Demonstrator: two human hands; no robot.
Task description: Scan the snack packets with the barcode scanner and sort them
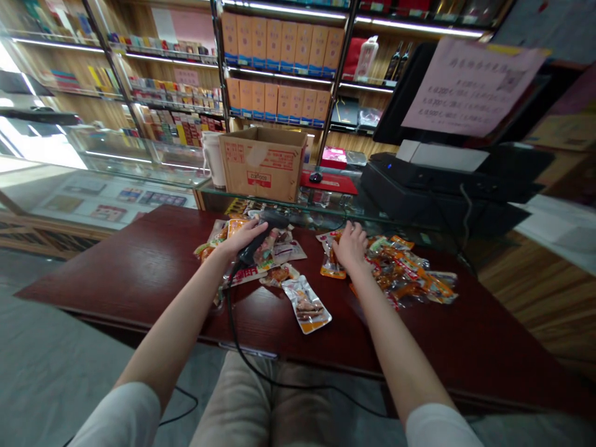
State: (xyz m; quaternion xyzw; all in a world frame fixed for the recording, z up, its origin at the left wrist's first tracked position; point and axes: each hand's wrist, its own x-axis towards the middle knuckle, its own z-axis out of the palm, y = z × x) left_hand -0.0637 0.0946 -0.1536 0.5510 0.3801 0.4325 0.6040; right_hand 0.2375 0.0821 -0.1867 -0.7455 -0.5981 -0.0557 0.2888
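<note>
My left hand point(246, 236) is wrapped around the handle of a black corded barcode scanner point(254, 245), whose head points away from me. Beneath it lies a heap of vacuum-sealed snack packets point(279, 239). My right hand point(352, 246) rests palm down at another heap of snack packets point(403, 270), its fingers slightly apart. Its thumb overlaps an orange-edged snack packet point(332, 264) lying on the table. Between the two heaps, nearer to me, a silver and orange snack packet point(307, 304) lies flat by itself.
The dark red table point(135, 261) meets a glass counter. On the counter stand an open cardboard box point(263, 164), a white cup point(213, 160), a mouse point(315, 177) and a black register with a monitor point(447, 186). The scanner's cable point(235, 338) loops over the table edge across my lap.
</note>
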